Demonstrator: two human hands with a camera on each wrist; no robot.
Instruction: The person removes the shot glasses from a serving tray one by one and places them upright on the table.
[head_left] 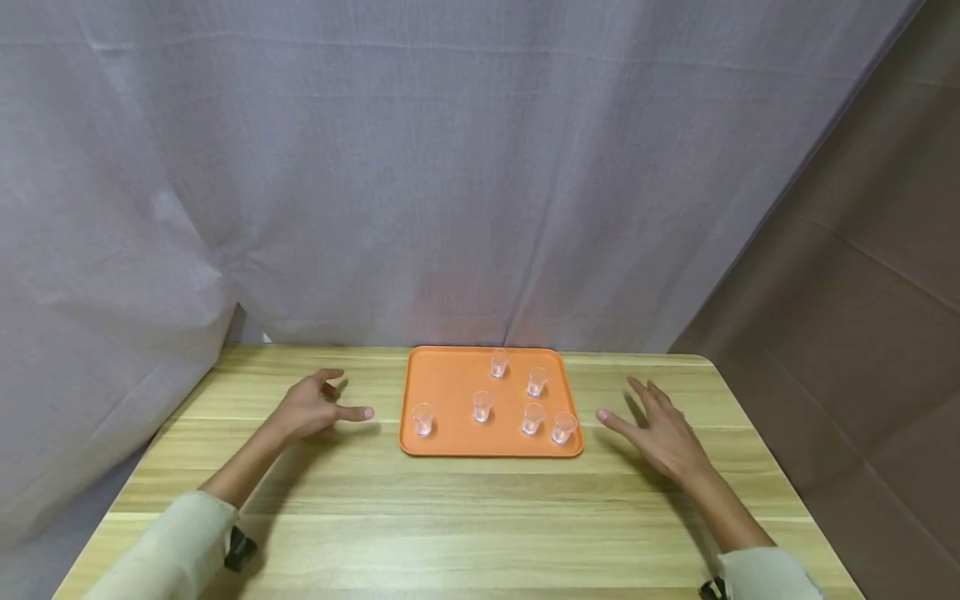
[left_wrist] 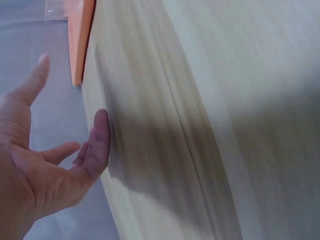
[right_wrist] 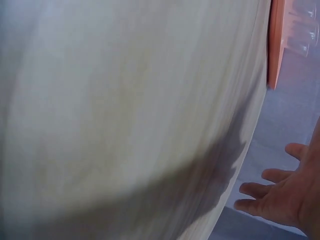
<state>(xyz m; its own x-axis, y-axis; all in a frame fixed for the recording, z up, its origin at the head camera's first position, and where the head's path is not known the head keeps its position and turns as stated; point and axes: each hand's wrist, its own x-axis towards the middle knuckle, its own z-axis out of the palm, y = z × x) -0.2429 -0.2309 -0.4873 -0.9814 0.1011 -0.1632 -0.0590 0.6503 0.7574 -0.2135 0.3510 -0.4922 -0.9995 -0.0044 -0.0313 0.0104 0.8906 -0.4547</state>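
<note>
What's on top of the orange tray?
Six clear shot glasses stand upright on the orange tray. The tray covers the patch of wood-grain table beneath it, so that can't be seen.

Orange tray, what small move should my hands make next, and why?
Probably ease the left hand and right hand inward to the short sides of the orange tray: both are empty and apart from it, one on either side.

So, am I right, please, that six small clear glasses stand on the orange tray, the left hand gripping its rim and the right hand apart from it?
Not quite: the left hand isn't gripping the orange tray; the head view shows that hand apart from it. The six glasses and the right hand are as you say.
</note>
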